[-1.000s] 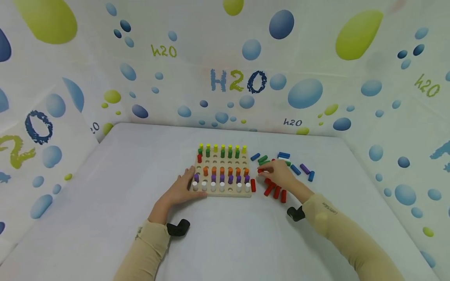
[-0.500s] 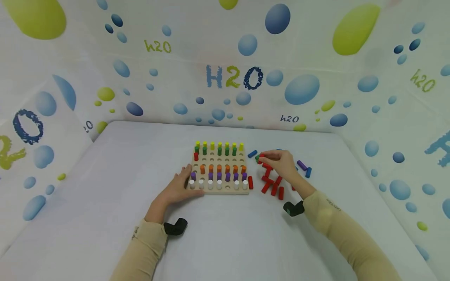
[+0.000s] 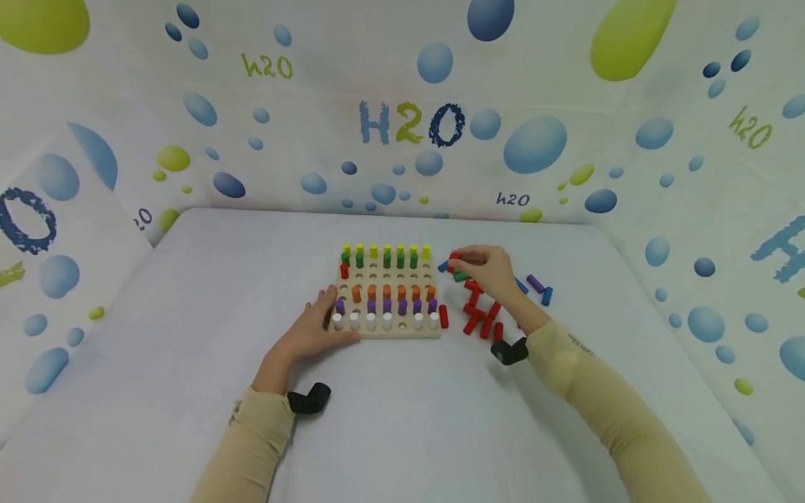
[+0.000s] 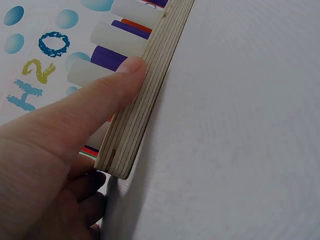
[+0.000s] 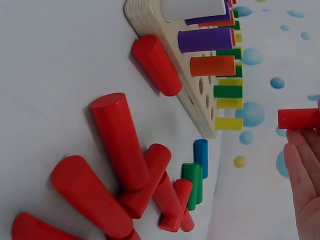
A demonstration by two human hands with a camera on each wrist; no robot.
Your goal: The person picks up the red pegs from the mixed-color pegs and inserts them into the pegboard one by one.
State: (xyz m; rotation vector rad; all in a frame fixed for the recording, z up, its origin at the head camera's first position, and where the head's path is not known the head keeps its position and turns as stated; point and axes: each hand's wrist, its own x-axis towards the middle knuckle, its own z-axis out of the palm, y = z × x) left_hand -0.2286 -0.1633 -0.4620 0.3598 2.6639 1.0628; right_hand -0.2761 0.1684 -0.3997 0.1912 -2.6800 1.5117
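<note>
My head view alone takes in both hands: the left hand (image 3: 309, 332) at the near left corner of the wooden pegboard (image 3: 386, 335), the right hand (image 3: 493, 271) raised beyond its right side. The left wrist view adds detail too small at that range: a layered plywood edge (image 4: 129, 132), the thumb (image 4: 131, 75) pressed to it and the fingers bent round the corner. In the right wrist view I find loose red pegs (image 5: 120, 145) lying across one another.

The held red peg (image 3: 453, 261) is pinched narrowly by the right thumb and fingers, in the air near the pegboard's far right corner. I record a smooth, plain cylinder, near upright. White pegs (image 3: 371, 322) stand along the near row, one hole unfilled.
</note>
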